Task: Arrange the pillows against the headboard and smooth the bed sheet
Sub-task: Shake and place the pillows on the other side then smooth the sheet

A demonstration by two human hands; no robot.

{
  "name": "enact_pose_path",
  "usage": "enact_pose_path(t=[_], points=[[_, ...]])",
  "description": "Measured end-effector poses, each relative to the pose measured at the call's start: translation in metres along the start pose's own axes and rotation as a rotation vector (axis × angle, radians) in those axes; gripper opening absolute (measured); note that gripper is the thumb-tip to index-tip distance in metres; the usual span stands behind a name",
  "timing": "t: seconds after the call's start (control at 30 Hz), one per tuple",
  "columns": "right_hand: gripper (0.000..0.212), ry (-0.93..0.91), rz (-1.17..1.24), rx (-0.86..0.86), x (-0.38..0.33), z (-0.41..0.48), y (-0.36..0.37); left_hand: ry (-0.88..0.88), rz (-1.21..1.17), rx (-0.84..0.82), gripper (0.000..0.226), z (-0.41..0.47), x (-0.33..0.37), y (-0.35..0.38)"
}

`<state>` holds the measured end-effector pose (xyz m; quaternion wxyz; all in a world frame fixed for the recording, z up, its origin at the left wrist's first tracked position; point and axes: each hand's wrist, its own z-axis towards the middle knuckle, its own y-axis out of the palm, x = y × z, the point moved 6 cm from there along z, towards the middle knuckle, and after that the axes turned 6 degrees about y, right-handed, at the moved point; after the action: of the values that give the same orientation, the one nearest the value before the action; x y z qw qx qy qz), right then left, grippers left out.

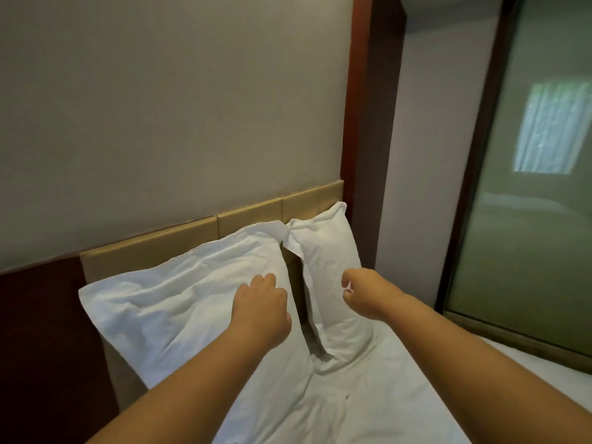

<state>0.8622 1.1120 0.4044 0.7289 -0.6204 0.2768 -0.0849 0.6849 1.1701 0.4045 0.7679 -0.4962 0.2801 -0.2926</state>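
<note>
the rumpled white bed sheet (368,395) is lying below two white fabric pillows (179,299) leaning on the tan padded headboard (192,235). the left hand (261,302) is resting curled on the bigger pillow; the right hand (365,293) is pinching the narrower one (330,251).

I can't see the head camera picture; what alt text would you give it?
Two bare hands reach over a bed: the left hand rests on the left pillow, the right hand pinches the right pillow. Both white pillows lean against a tan headboard above a wrinkled white sheet.

Bare forearms, apparently sleeveless, ringless hands (261,302)
</note>
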Motion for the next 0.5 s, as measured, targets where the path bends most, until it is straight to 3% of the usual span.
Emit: enact_pose_path(t=[0.27, 0.5], points=[[0.022, -0.045, 0.010, -0.023, 0.058, 0.078, -0.006, 0.043, -0.007, 0.042, 0.027, 0.092, 0.034, 0.018], [0.021, -0.054, -0.021, -0.075, 0.111, 0.146, 0.001, -0.159, -0.133, 0.053, 0.022, 0.161, 0.012, 0.030]])
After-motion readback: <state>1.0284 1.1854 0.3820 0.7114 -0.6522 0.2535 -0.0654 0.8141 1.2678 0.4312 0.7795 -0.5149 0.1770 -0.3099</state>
